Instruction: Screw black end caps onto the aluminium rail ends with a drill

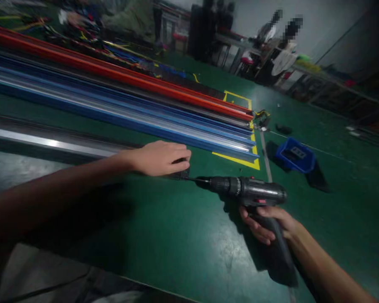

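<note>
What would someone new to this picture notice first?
Probably the drill in the right hand, right of centre, its bit pointing at the end of the bar under the left hand. Beyond, a red rail and blue rails slant from the left edge; a blue bin sits right.

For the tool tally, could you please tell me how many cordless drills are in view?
1: the black cordless drill, in the right hand. Others may be hidden in the blurred background clutter.

Long black-and-silver metal rail (pixel 50 142): partly hidden under left hand (pixel 162 158), cut off at left edge. Multicoloured thin wires (pixel 85 33) top left blurred. Grey label (pixel 298 152) on blue plastic bin (pixel 283 155) unreadable.
</note>
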{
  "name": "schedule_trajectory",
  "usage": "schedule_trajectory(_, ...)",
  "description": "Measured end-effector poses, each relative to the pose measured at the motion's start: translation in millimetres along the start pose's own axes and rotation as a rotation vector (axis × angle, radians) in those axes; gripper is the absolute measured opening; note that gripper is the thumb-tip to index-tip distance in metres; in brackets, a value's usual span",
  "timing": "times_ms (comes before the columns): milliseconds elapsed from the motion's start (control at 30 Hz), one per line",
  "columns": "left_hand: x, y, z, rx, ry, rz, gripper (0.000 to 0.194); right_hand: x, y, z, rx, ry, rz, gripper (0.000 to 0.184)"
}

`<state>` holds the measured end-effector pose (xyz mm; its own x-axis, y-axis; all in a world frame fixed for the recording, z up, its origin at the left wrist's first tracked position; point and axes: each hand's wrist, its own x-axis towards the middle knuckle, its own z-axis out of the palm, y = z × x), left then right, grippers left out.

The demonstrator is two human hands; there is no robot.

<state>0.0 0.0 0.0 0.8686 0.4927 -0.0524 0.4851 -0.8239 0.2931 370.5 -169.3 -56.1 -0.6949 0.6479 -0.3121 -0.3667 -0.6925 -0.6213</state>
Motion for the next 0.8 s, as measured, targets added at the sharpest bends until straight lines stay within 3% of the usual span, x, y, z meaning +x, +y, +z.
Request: schedule_trajectory(800, -1.3, -1.2, -0.9, -0.026, 0.006, 0.007, 0.036, -0.3, -1.1, 6.0, -0.016, 0.011, 0.002, 0.029)
